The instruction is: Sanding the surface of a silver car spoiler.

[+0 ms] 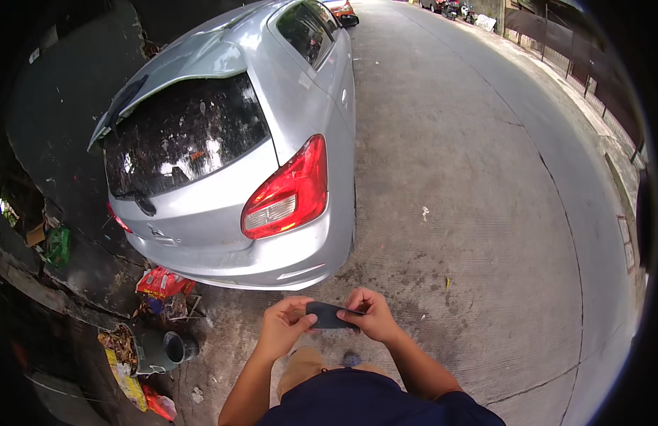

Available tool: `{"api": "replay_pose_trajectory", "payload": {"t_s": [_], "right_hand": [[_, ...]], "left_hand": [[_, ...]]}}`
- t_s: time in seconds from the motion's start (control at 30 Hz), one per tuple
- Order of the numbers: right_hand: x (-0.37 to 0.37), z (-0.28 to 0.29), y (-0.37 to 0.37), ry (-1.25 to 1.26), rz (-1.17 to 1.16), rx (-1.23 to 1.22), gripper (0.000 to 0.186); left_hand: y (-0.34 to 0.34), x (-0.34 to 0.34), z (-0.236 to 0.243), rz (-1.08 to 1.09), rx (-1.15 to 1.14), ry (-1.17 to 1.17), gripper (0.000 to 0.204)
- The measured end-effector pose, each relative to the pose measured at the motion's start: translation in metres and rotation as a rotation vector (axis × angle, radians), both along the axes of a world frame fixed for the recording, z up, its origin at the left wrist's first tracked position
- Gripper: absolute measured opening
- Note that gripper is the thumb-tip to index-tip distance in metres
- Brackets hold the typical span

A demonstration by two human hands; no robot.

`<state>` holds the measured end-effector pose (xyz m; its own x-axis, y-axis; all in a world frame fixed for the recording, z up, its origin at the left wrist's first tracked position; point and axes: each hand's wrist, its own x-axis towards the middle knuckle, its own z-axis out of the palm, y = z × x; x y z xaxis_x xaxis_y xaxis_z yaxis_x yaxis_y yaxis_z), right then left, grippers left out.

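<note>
Dark slab [327, 315] held behind the car [251, 174]; left hand [283, 328] and right hand [373, 318] each pinch one end, thumb against fingers. A slackened or uneven pinch could drop it onto the road [450, 213].

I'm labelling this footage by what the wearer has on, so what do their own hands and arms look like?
The left hand and right hand are both ungloved, with no ring visible. Both forearms are bare, showing no watch or band. The shirt is dark navy; the left sleeve's end cannot be made out.
</note>
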<state>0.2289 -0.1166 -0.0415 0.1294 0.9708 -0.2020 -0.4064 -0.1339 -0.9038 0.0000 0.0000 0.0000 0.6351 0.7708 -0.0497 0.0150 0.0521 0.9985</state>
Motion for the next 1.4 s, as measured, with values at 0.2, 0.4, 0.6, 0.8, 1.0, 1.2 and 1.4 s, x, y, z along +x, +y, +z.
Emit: {"api": "replay_pose_trajectory", "payload": {"t_s": [0.2, 0.4, 0.6, 0.8, 1.0, 1.2, 1.4], "right_hand": [[0.052, -0.024, 0.018, 0.277, 0.199, 0.201, 0.022], [0.051, 0.021, 0.067, 0.550, 0.224, 0.227, 0.059], [0.106, 0.031, 0.160, 0.184, 0.170, 0.265, 0.053], [0.116, 0.195, 0.346, -0.962, -0.048, 0.905, 0.064], [0.110, 0.315, 0.546, -1.507, -0.360, 1.030, 0.069], [0.116, 0.305, 0.569, -1.535, -0.351, 1.101, 0.067], [0.093, 0.302, 0.549, -1.575, -0.236, 1.106, 0.067]], "left_hand": [[0.031, 0.047, -0.016, -0.195, -0.238, 0.007, 0.028], [0.105, 0.054, 0.026, 0.071, 0.006, 0.043, 0.033], [0.299, 0.001, 0.192, 0.517, 0.821, 0.215, 0.029], [0.516, -0.081, 0.359, 0.983, 1.363, 0.461, 0.052], [0.670, -0.082, 0.387, 0.997, 1.035, 0.657, 0.098], [0.678, -0.067, 0.394, 0.843, 1.055, 0.822, 0.092], [0.596, 0.027, 0.406, 0.448, 1.260, 0.785, 0.055]]}}
